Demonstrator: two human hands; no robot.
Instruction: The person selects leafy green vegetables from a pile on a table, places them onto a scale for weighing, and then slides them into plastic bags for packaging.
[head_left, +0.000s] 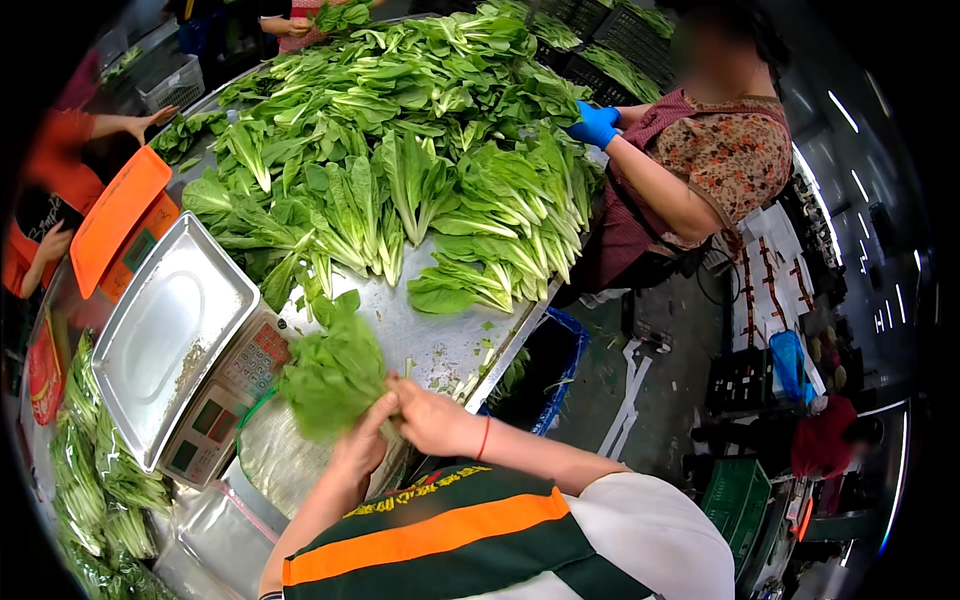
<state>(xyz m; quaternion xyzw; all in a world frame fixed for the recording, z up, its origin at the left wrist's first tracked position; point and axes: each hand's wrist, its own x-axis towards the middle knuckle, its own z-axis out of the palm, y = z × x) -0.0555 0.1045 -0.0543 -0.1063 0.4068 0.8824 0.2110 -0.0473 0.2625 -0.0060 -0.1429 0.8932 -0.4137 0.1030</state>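
A bunch of leafy greens is held over the near edge of the metal table, its leaves slightly blurred and pointing away to the left. My left hand grips the bunch from below near its stems. Against it, my right hand, with a red cord on the wrist, closes around the stem end, which the fingers mostly hide. Left of the bunch stands a weighing scale with a bare metal pan. Beyond my hands, a large heap of similar greens covers much of the metal table.
A blue-lined bin stands below the table's right edge. Bagged greens and clear plastic bags lie at lower left. A second scale with an orange pan is farther left. A blue-gloved co-worker touches the heap.
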